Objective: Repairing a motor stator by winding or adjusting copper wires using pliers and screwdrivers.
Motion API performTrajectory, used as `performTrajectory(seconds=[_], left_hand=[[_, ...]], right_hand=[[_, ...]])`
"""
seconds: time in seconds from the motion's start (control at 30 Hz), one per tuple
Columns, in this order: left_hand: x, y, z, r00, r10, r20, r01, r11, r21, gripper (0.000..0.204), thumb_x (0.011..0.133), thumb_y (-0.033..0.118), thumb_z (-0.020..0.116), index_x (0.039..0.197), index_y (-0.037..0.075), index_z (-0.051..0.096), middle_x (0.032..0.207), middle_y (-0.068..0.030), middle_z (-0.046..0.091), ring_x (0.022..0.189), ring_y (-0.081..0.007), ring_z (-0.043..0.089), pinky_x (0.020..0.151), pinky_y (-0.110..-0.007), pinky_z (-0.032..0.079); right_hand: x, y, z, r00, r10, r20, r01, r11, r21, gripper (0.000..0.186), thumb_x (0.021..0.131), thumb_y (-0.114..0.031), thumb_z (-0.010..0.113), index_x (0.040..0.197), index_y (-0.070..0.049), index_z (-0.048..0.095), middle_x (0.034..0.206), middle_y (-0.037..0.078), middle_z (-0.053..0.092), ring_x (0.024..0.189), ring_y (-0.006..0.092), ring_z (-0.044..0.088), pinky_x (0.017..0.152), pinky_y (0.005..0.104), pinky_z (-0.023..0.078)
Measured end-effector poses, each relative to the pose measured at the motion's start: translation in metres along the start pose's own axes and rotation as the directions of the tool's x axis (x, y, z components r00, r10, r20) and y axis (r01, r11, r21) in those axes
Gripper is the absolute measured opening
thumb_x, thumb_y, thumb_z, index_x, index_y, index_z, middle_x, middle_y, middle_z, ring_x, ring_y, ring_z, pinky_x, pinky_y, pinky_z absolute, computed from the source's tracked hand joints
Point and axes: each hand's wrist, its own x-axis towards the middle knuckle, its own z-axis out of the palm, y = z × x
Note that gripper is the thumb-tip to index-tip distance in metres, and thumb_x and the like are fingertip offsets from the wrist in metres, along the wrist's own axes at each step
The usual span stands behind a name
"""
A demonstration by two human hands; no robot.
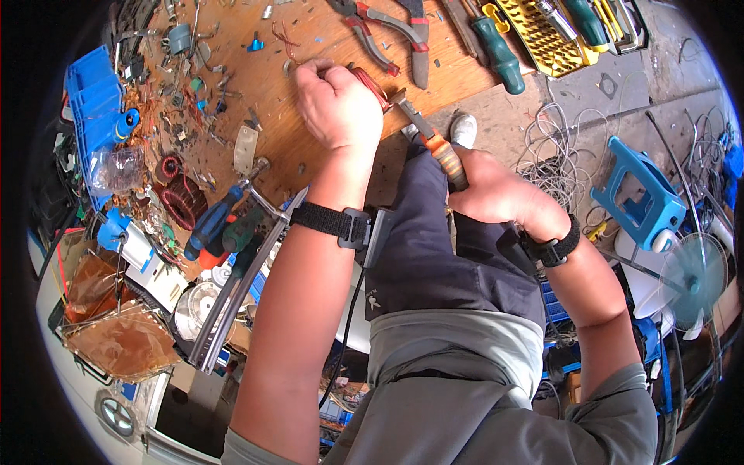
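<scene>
My left hand (339,106) is closed at the edge of the wooden table, around a coil of reddish copper wire (370,84) that shows beyond its knuckles. Thin loose copper wires (287,40) rise from near the fingertips. My right hand (496,190) grips the orange-and-yellow handle of a small hammer (438,143). The hammer's metal head lies right beside the coil; whether they touch, I cannot tell. Pliers with red-and-grey handles (370,27) and another pair of pliers (419,46) lie just beyond the coil.
Metal scraps and a copper-wound ring (184,203) litter the table's left. Blue-handled (213,221) and green-handled screwdrivers (239,232) lie nearer me. A green-handled tool (498,54) and a yellow bit holder (542,35) are far right. Tangled cable (554,147) and a blue stool (643,194) are at right.
</scene>
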Motion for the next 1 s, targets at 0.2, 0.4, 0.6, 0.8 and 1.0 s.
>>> performTrajectory(seconds=[0.2,0.4,0.6,0.8,1.0], left_hand=[[-0.001,0.003,0.001,0.998,0.051,-0.043,-0.051,0.999,-0.002,0.031,0.084,0.02,0.045,0.096,-0.005,0.059,0.096,-0.0239,0.064,0.094,-0.0404,0.06,0.088,-0.048,0.045],[0.0,0.001,0.001,0.998,0.052,-0.028,-0.052,0.999,0.015,0.032,0.085,0.021,0.044,0.099,-0.005,0.058,0.098,-0.0243,0.063,0.095,-0.0405,0.059,0.089,-0.048,0.044],[-0.003,-0.002,0.002,1.0,-0.01,-0.006,0.009,0.999,-0.033,0.033,0.087,0.023,0.044,0.102,-0.004,0.057,0.1,-0.0246,0.063,0.097,-0.0411,0.059,0.089,-0.049,0.044],[-0.003,0.004,0.0,1.0,0.017,-0.01,-0.017,1.0,0.016,0.034,0.087,0.023,0.044,0.103,-0.003,0.056,0.101,-0.0248,0.063,0.096,-0.0415,0.059,0.089,-0.048,0.044],[-0.002,0.004,0.0,0.999,0.045,0.0,-0.045,0.999,0.011,0.032,0.087,0.022,0.044,0.102,-0.003,0.057,0.1,-0.0236,0.063,0.096,-0.0413,0.059,0.09,-0.048,0.044]], right_hand=[[-0.007,-0.01,-0.008,1.0,0.017,0.003,-0.017,0.999,-0.05,0.03,0.069,-0.01,0.062,0.094,0.007,0.061,0.093,0.028,0.066,0.097,0.0422,0.065,0.082,0.0457,0.052],[-0.007,-0.018,-0.02,0.986,0.129,0.109,-0.113,0.983,-0.145,0.036,0.071,-0.014,0.066,0.102,0.004,0.059,0.091,0.026,0.067,0.094,0.042,0.065,0.08,0.0471,0.051],[-0.012,-0.017,-0.001,0.985,0.134,-0.112,-0.15,0.977,-0.151,0.042,0.075,-0.016,0.064,0.111,0.003,0.054,0.098,0.028,0.067,0.098,0.042,0.065,0.084,0.0477,0.052],[-0.018,0.0,0.022,0.974,0.073,-0.216,-0.025,0.976,0.217,0.067,0.078,-0.009,0.058,0.138,0.008,0.037,0.11,0.033,0.063,0.108,0.0437,0.062,0.092,0.0463,0.049],[-0.006,0.007,0.018,0.987,-0.041,-0.154,0.063,0.988,0.143,0.074,0.073,-0.003,0.055,0.142,0.011,0.034,0.107,0.035,0.063,0.109,0.0438,0.061,0.093,0.0434,0.049]])
